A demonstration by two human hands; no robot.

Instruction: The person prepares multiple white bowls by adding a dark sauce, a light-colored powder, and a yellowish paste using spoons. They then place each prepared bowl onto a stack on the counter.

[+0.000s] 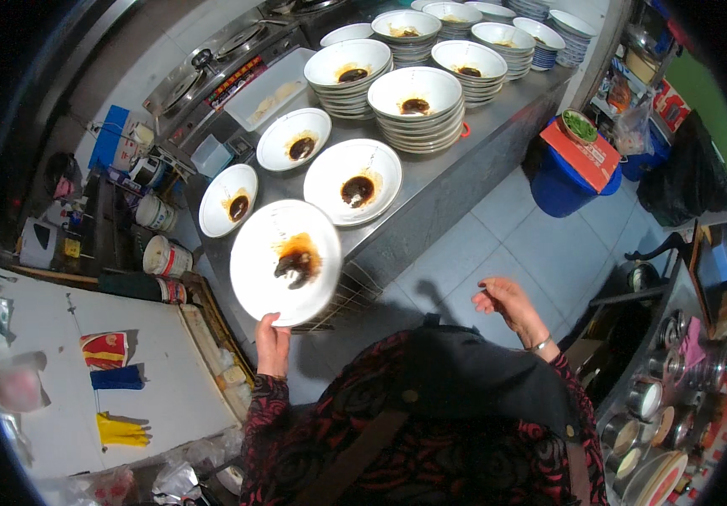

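My left hand (273, 346) grips the near rim of a white bowl (256, 272) with dark brown sauce and a pale dab inside; the bowl is tilted. Just beyond it, a wide white bowl (379, 155) with similar sauce stands at the steel counter's edge, with two more single bowls (310, 123) (212, 196) to its left. Stacks of white bowls (423, 136) stand farther back, sauce showing in several top ones. My right hand (501, 302) is in the air over the floor, fingers loosely curled and apart, holding nothing.
A steel counter (458, 164) runs to the upper right. On it a white plastic tub (246, 98) holds pale lumps. A blue bucket (559, 183) bears a red board (582, 158) and a bowl of chopped greens (580, 128). Metal pots (645, 398) crowd the shelf at lower right.
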